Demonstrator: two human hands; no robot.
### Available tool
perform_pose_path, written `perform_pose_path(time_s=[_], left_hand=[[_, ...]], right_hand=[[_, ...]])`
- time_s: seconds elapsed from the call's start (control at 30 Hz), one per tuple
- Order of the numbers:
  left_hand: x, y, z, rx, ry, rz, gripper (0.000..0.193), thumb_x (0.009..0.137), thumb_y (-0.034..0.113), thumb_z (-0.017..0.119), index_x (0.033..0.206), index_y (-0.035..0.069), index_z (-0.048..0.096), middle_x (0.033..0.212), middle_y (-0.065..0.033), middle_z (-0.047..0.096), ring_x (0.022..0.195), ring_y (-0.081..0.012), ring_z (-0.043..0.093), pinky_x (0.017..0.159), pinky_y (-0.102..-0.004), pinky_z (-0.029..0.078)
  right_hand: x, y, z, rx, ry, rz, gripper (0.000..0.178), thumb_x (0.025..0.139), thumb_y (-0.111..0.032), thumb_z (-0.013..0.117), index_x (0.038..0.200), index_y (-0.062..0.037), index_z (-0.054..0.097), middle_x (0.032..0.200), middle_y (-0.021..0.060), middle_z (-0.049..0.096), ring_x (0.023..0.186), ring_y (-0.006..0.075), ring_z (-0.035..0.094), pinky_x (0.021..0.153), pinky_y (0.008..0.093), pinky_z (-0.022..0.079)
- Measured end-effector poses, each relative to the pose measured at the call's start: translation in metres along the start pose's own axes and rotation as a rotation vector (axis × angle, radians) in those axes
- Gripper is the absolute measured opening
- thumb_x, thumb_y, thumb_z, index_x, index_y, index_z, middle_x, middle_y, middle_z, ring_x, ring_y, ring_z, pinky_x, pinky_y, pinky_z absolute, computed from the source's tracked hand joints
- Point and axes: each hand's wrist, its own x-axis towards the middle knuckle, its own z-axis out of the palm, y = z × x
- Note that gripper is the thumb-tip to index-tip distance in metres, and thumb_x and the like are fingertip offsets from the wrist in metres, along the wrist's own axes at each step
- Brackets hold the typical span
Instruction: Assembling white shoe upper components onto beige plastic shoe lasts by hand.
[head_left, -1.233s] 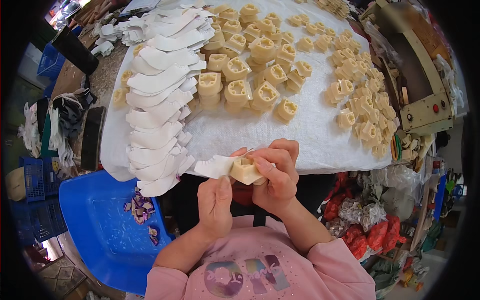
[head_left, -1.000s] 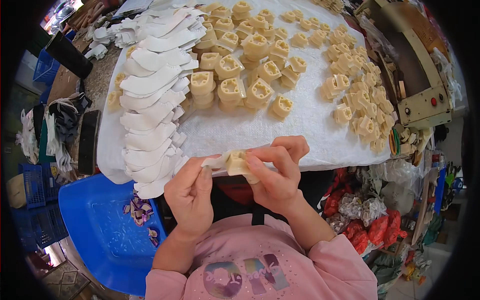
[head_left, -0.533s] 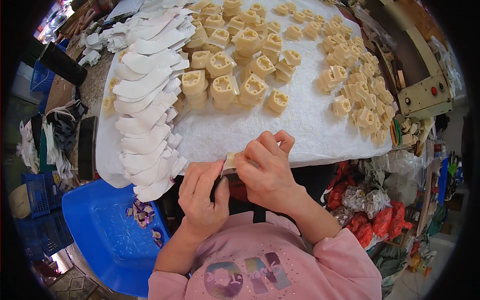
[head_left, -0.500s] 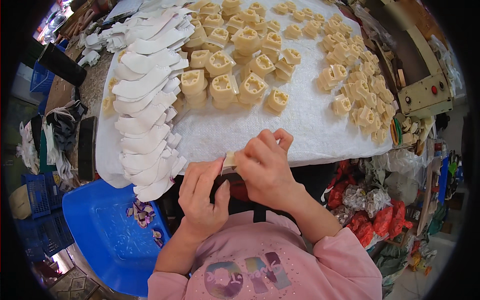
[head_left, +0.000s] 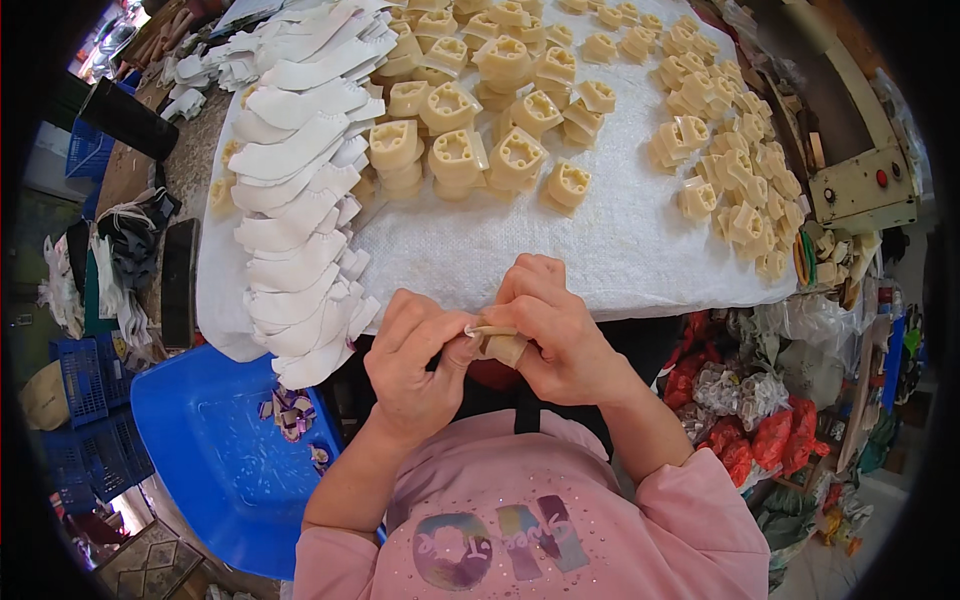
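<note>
Both my hands meet over my lap, just in front of the table edge, around one small beige shoe heel (head_left: 504, 348). My right hand (head_left: 560, 340) is closed on the heel, its fingers curled over the top and far side. My left hand (head_left: 415, 355) pinches the heel's left end between thumb and fingertips, where a little white edge shows. Much of the heel is hidden by my fingers. Beyond my left hand, curved white cover pieces (head_left: 290, 275) lie overlapped in a long row. Beige heels with holes in their tops (head_left: 457, 150) stand stacked farther off.
White woven cloth (head_left: 420, 255) covers the table. Smaller beige heels (head_left: 745, 165) are heaped at the right. A blue plastic bin (head_left: 215, 460) with several purple-and-beige pieces stands low at the left. Red bags (head_left: 795, 440) lie low at the right, and a cream machine (head_left: 860, 190) stands beyond.
The heel has turned and shows more of its side and top edge. My left fingers have moved right onto its end. The view has shifted slightly.
</note>
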Motion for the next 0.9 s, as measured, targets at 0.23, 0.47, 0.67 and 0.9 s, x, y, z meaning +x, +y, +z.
perform_pose_path(time_s=[0.23, 0.47, 0.67, 0.9], left_hand=[[-0.006, 0.005, -0.001, -0.059, -0.077, -0.088, 0.01, 0.076, 0.006, 0.071, 0.075, 0.002, 0.061, 0.064, -0.0047, 0.049, 0.057, -0.0179, 0.045, 0.05, -0.0287, 0.036], [-0.005, -0.001, -0.008, -0.021, 0.106, 0.092, 0.024, 0.061, -0.007, 0.072, 0.079, 0.006, 0.065, 0.067, -0.0029, 0.047, 0.066, -0.0197, 0.048, 0.057, -0.0286, 0.039], [-0.007, -0.008, -0.024, -0.088, 0.211, 0.042, 0.03, 0.061, -0.013, 0.07, 0.082, 0.009, 0.067, 0.074, -0.0029, 0.046, 0.071, -0.0189, 0.045, 0.062, -0.028, 0.039], [-0.009, 0.014, -0.013, -0.366, 0.134, 0.002, 0.028, 0.067, -0.015, 0.065, 0.085, 0.006, 0.062, 0.094, -0.0115, 0.055, 0.085, -0.0261, 0.057, 0.072, -0.0338, 0.047]], right_hand=[[0.0, 0.0, -0.003, 0.004, -0.135, -0.016, 0.021, 0.069, 0.0, 0.063, 0.086, -0.0075, 0.055, 0.079, 0.0055, 0.044, 0.08, 0.0237, 0.044, 0.077, 0.0364, 0.029], [0.009, -0.012, -0.006, -0.143, 0.009, -0.111, 0.024, 0.072, -0.01, 0.07, 0.093, -0.0071, 0.059, 0.094, 0.0044, 0.055, 0.089, 0.0235, 0.048, 0.081, 0.0374, 0.034], [-0.009, -0.019, 0.003, 0.116, 0.207, 0.143, 0.022, 0.08, -0.015, 0.069, 0.096, -0.0033, 0.059, 0.102, 0.009, 0.059, 0.086, 0.0195, 0.053, 0.079, 0.0344, 0.041], [-0.027, -0.025, 0.034, 0.908, 0.422, 0.605, 0.027, 0.096, -0.018, 0.049, 0.115, 0.0006, 0.046, 0.102, 0.0105, 0.06, 0.093, 0.0147, 0.059, 0.086, 0.0293, 0.047]])
